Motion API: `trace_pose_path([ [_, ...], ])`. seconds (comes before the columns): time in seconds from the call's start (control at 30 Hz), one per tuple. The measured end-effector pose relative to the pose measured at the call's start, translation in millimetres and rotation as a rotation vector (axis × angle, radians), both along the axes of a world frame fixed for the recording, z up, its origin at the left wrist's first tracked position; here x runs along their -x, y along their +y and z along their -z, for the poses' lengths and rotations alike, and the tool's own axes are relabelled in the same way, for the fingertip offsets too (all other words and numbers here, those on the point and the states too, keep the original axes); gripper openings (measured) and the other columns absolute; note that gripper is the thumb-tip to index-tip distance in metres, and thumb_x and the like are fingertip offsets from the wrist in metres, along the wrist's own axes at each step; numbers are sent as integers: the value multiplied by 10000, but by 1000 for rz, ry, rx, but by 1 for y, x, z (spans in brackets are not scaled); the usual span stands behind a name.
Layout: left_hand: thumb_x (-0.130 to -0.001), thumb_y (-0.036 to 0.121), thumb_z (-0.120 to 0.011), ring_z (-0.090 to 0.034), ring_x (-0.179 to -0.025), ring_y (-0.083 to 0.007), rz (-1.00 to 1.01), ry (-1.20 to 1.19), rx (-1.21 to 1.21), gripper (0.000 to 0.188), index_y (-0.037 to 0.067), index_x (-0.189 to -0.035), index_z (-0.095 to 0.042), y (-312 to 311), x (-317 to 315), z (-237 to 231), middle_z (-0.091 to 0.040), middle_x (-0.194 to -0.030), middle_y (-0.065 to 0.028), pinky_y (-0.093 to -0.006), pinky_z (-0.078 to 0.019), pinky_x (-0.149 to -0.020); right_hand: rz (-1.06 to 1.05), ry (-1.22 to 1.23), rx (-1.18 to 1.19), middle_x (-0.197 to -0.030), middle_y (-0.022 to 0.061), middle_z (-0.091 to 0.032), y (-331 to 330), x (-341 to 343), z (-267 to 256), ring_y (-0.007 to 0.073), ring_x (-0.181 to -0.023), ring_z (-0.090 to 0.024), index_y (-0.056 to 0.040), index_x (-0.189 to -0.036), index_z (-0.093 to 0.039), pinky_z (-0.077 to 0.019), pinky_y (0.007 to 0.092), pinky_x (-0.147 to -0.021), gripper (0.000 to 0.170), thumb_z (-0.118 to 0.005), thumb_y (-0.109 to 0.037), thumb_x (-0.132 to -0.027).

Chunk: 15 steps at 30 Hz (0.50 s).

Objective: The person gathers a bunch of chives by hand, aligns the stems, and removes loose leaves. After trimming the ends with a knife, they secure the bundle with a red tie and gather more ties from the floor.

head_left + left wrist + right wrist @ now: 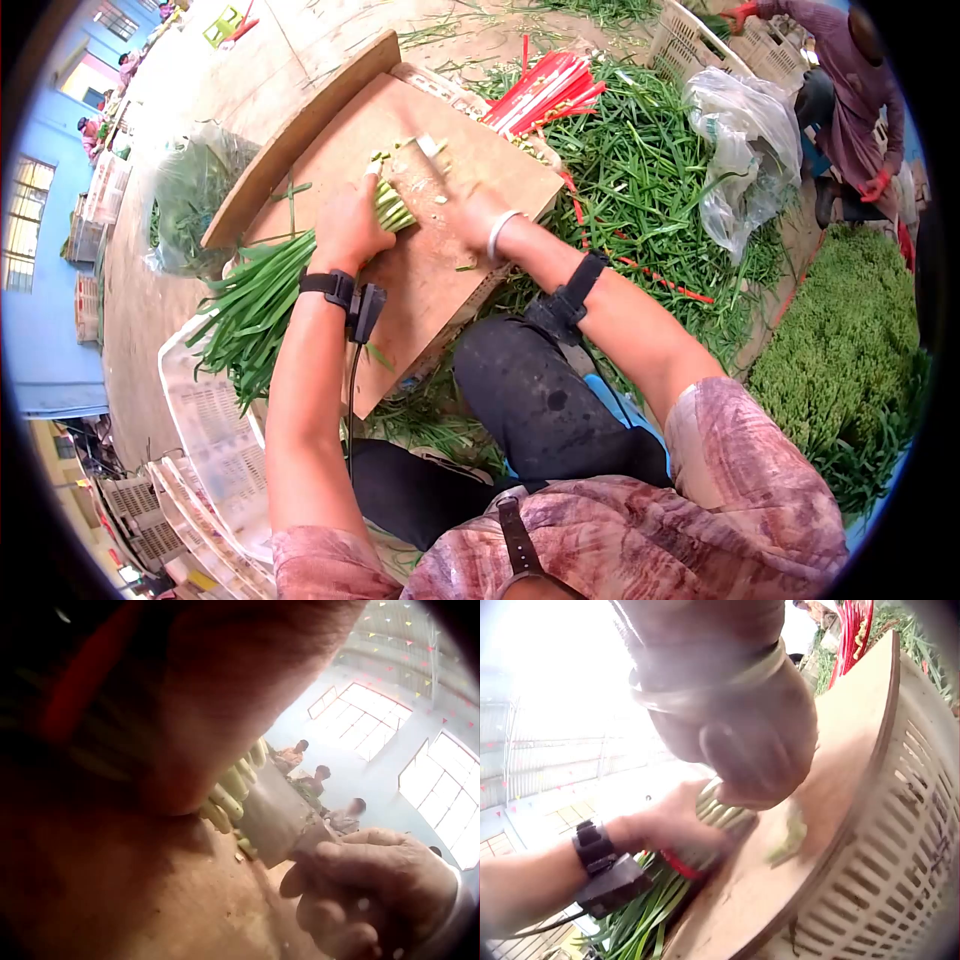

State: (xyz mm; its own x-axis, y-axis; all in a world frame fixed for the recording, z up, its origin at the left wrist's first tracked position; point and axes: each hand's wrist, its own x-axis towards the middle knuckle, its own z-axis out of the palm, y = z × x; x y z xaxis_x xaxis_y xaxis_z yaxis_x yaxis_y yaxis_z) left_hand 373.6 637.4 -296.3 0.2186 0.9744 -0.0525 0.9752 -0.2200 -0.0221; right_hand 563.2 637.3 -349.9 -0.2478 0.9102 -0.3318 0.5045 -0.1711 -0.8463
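Observation:
A bundle of green stalks (262,300) lies across the brown board (420,290), its pale cut ends toward the middle. My left hand (347,228) grips the bundle near those ends; in the right wrist view a red band (681,865) shows around it. My right hand (474,218) holds a broad blade (418,178), which in the left wrist view (276,814) stands right beside the stalk ends (229,793). The right fingers (360,885) are curled at its near end. Small cut pieces (789,838) lie on the board.
A raised wooden edge (300,140) borders the board's far left side. Red strips (545,92) lie at its far corner. Loose greens (640,165) and a plastic bag (745,150) are on the right; a white crate (215,420) stands left. Another person (860,90) sits at far right.

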Motion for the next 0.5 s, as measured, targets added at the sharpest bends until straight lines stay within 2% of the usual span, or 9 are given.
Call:
trace_pose_path([
  [0.03, -540, 195, -752, -602, -903, -372, 7, 5, -6, 797, 49, -1266, -458, -1, 1, -1, -584, -995, -230, -428, -504, -793, 223, 22, 27, -748, 200, -637, 6, -10, 9, 218, -551, -636, 8, -999, -547, -516, 398, -462, 265, -484, -232, -905],
  [0.1, -530, 223, -781, -595, -912, -389, -16, 7, 40, 996, 54, -1387, -303, 1, 3, 0, -579, -1019, -242, -431, -502, -794, 496, 387, 60, -634, 117, -583, -11, -51, -23, 198, -473, -571, -30, -888, -539, -473, 359, -403, 234, -510, -261, -907],
  [0.17, -526, 236, -798, -594, -896, -398, -22, -18, 40, 1100, 53, -1436, -208, 1, 4, 3, -584, -1013, -241, -433, -503, -784, 560, 288, -159, -542, 17, -461, -24, -98, -2, 160, -393, -474, -66, -846, -496, -386, 304, -336, 207, -513, -259, -919],
  [0.2, -514, 247, -830, -556, -1032, -408, -92, -43, 180, 1206, 48, -1461, -111, 1, -1, -9, -535, -1146, -276, -421, -478, -872, 607, 384, -110, -531, 1, -436, -39, -117, -8, 154, -370, -439, -68, -845, -497, -361, 298, -323, 188, -520, -242, -912],
  [0.23, -503, 252, -843, -528, -1084, -403, -19, -153, 133, 1222, 38, -1459, -112, 2, 2, -6, -502, -1194, -283, -415, -456, -908, 654, 485, -59, -519, -16, -411, -59, -136, -14, 148, -346, -405, -70, -844, -498, -336, 291, -311, 169, -527, -224, -906],
  [0.3, -482, 262, -868, -470, -1187, -394, 125, -376, 34, 1255, 17, -1456, -115, 6, 21, 3, -435, -1289, -296, -404, -413, -980, 685, 327, -127, -519, 16, -447, -92, -179, 23, 146, -330, -414, -47, -831, -498, -353, 318, -313, 204, -530, -238, -895],
  [0.37, -457, 292, -889, -397, -1261, -381, 148, -508, -70, 1295, -5, -1451, -112, 9, 46, 0, -357, -1362, -294, -391, -354, -1035, 647, 10, -81, -552, 112, -499, -133, -214, 52, 240, -398, -491, -18, -849, -508, -414, 386, -392, 211, -539, -226, -871],
  [0.4, -445, 306, -899, -361, -1297, -374, 163, -573, -123, 1316, -16, -1448, -111, 10, 55, -4, -318, -1399, -293, -384, -325, -1062, 604, -178, -185, -604, 160, -525, -156, -243, 109, 304, -477, -525, -6, -867, -513, -437, 418, -458, 214, -548, -217, -859],
  [0.5, -407, 360, -913, -333, -1313, -387, 89, -312, -104, 1355, -47, -1435, -129, -22, 60, -31, -321, -1405, -285, -386, -304, -1073, 493, -631, -278, -794, 271, -575, -227, -268, 174, 452, -730, -561, 18, -924, -536, -456, 509, -651, 264, -596, -215, -815],
])
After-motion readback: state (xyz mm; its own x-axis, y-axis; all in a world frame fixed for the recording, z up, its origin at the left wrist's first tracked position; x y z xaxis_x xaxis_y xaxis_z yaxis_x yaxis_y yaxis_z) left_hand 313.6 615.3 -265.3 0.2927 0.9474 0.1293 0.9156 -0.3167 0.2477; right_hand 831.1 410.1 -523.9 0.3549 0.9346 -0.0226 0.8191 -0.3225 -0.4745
